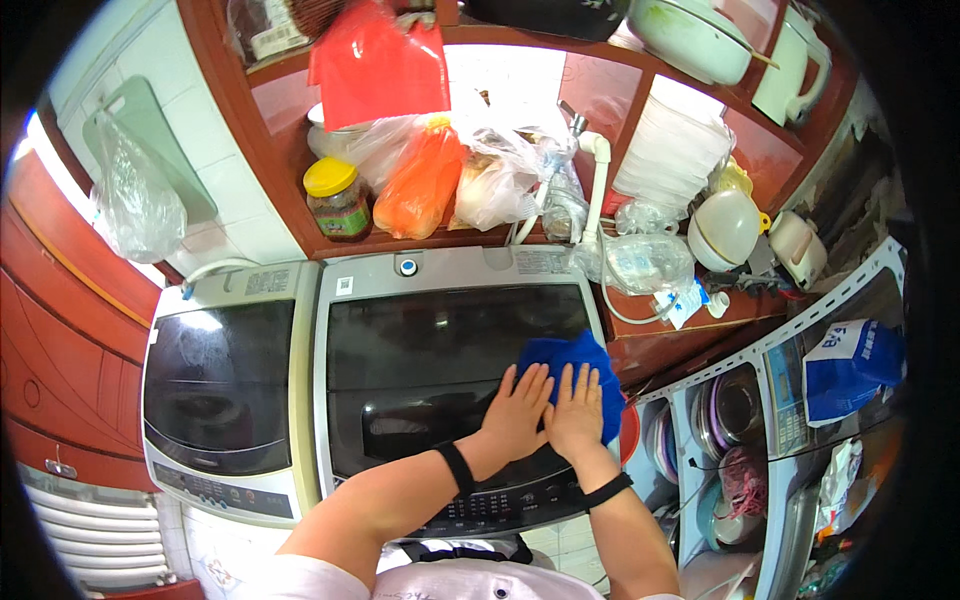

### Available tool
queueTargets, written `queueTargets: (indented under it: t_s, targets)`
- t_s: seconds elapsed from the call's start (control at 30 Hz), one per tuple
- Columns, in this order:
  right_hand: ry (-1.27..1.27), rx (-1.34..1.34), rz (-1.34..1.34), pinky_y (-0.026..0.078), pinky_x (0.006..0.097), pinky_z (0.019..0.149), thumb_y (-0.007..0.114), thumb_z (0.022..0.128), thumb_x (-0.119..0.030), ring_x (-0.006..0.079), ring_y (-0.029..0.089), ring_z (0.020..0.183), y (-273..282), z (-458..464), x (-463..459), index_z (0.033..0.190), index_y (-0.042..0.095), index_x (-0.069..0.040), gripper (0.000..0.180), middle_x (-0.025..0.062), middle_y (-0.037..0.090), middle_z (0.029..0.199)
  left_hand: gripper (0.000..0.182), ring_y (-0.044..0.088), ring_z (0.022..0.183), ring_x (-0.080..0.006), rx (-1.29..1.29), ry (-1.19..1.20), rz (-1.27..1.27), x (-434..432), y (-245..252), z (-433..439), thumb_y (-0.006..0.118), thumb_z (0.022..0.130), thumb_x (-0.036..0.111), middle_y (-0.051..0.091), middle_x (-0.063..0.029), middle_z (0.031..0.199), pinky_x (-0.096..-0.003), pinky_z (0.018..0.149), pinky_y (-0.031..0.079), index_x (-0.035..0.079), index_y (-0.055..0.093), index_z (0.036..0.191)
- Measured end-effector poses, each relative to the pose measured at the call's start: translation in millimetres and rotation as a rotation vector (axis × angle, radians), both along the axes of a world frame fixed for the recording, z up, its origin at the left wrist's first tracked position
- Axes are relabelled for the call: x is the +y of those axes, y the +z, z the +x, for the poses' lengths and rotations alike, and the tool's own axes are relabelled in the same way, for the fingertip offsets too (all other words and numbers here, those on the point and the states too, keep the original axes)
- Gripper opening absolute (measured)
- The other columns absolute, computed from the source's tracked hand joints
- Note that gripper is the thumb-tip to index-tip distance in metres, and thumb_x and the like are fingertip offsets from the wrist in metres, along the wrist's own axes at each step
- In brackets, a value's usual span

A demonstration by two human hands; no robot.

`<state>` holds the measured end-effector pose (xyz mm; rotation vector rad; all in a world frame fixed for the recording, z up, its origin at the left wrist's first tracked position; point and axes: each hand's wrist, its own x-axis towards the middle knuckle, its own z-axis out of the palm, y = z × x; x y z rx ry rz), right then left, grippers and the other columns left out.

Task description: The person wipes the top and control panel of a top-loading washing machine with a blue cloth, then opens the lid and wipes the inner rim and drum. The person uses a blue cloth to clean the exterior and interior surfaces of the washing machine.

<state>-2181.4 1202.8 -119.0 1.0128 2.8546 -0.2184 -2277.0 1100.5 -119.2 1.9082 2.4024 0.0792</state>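
Observation:
A blue cloth (pixel 568 351) is spread over the right side of the dark glass lid (pixel 442 330) of a grey top-loading washing machine (pixel 322 375). My left hand (pixel 516 411) lies palm down with its fingertips on the cloth's left part and its fingers stretched out. Beside it, my right hand (pixel 577 414) presses flat on the cloth, fingers extended. The two hands touch or nearly touch at the thumbs. Neither one visibly pinches the fabric. Part of the cloth is hidden beneath them. Below my forearms runs the machine's control panel (pixel 487 506).
A second top-loading washer (pixel 217 382) adjoins on the left. Behind stands a wooden shelf with a yellow-lidded jar (pixel 337 199), an orange bag (pixel 421 180) and a white pipe (pixel 598 187). At right, a metal rack (pixel 757 360) holds basins and a microwave oven (pixel 787 397).

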Motion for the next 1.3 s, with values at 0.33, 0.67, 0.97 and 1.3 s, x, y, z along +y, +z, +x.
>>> queueTargets:
  t_s: [0.33, 0.67, 0.97, 1.3]
  targets:
    - [0.308, 0.226, 0.064, 0.02, 0.0508, 0.115, 0.055, 0.09, -0.036, 0.0397, 0.025, 0.141, 0.5, -74.1, -51.2, 0.146, 0.035, -0.007, 0.066, 0.0223, 0.032, 0.15, 0.081, 0.023, 0.144, -0.0336, 0.022, 0.208, 0.064, -76.4, 6.2, -55.3, 0.049, 0.087, 0.053, 0.03, -0.0231, 0.152, -0.0565, 0.115, 0.01, -0.005, 0.035, 0.144]
    - [0.261, 0.313, 0.008, 0.023, 0.0531, 0.113, 0.056, 0.089, -0.04, 0.0406, 0.025, 0.141, -2.1, -44.3, 9.4, 0.148, 0.034, -0.013, 0.068, 0.0217, 0.029, 0.152, 0.094, 0.022, 0.142, -0.0447, 0.035, 0.175, 0.039, -14.8, 8.3, -30.4, 0.049, 0.086, 0.06, 0.027, -0.035, 0.148, -0.0509, 0.117, 0.013, -0.014, 0.032, 0.14]
    - [0.032, 0.313, 0.002, 0.028, 0.0508, 0.112, 0.057, 0.089, -0.038, 0.0398, 0.027, 0.14, -9.4, 22.2, 46.8, 0.147, 0.033, -0.008, 0.069, 0.0219, 0.031, 0.151, 0.096, 0.021, 0.142, -0.0432, 0.02, -0.031, -0.011, 50.0, 6.9, 12.6, 0.053, 0.082, 0.06, 0.027, -0.0329, 0.149, -0.0496, 0.117, 0.014, -0.012, 0.032, 0.142]
    - [-0.132, 0.19, -0.057, 0.029, 0.0428, 0.113, 0.055, 0.09, -0.036, 0.0379, 0.029, 0.141, -4.0, 85.8, -1.8, 0.145, 0.036, -0.005, 0.066, 0.0236, 0.033, 0.15, 0.095, 0.021, 0.144, -0.0383, 0.039, -0.345, -0.114, 18.3, 8.1, 45.1, 0.044, 0.085, 0.066, 0.027, -0.0268, 0.152, -0.0478, 0.117, 0.015, -0.007, 0.032, 0.144]
